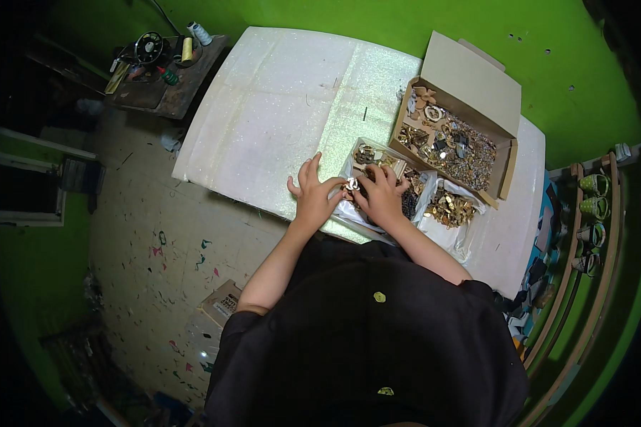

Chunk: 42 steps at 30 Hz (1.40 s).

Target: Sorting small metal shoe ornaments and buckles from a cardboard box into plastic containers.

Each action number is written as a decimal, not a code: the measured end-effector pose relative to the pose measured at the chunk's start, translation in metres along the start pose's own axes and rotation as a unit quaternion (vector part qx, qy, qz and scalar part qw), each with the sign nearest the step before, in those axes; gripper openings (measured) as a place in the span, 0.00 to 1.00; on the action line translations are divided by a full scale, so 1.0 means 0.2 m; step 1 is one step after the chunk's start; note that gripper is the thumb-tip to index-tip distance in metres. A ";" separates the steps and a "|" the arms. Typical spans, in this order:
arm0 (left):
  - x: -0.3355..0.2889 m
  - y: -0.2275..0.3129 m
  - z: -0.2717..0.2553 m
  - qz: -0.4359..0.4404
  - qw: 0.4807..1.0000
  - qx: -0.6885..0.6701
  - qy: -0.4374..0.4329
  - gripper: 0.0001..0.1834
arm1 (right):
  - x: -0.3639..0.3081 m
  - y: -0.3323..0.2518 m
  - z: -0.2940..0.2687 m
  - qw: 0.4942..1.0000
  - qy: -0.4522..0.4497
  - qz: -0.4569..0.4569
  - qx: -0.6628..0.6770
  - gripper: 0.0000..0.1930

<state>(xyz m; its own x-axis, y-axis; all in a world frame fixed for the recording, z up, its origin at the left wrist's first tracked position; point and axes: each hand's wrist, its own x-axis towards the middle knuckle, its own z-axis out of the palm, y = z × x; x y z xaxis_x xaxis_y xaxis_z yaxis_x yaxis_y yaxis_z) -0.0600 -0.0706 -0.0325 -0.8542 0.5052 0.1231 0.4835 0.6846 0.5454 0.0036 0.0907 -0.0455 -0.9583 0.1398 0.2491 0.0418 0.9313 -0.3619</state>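
A small shiny metal ornament (351, 184) is pinched between the fingertips of both my hands. My left hand (313, 197) holds its left side with thumb and forefinger, the other fingers raised and spread. From the right, my right hand (383, 196) grips it, the fingers bent over a shallow box (350, 211) with dividers and a plastic lining. Gold-coloured metal pieces (367, 154) lie in one of its compartments. Beside my right forearm, more gold pieces (451, 208) are heaped on plastic. The ornament's exact kind is too small to tell.
An open cardboard box (508, 165) of metal trims and beads stands behind on the sparkly white table (267, 92). At the far left, a sewing machine (149, 48) and thread cones (200, 33) are on another table. A wooden rack (615, 213) holds shoes at right.
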 end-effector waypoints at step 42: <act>0.66 0.48 0.33 0.179 0.976 0.021 -0.121 0.29 | 0.40 1.03 -0.47 0.954 -0.036 0.294 -0.052 0.17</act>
<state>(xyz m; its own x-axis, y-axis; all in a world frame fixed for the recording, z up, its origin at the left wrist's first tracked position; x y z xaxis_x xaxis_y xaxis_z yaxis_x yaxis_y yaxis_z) -0.1144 0.0960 -0.0191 -0.5610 0.8221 0.0974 0.7544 0.4592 0.4691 -0.0380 0.3245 -0.0160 -0.7771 0.6284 -0.0338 0.6026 0.7276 -0.3279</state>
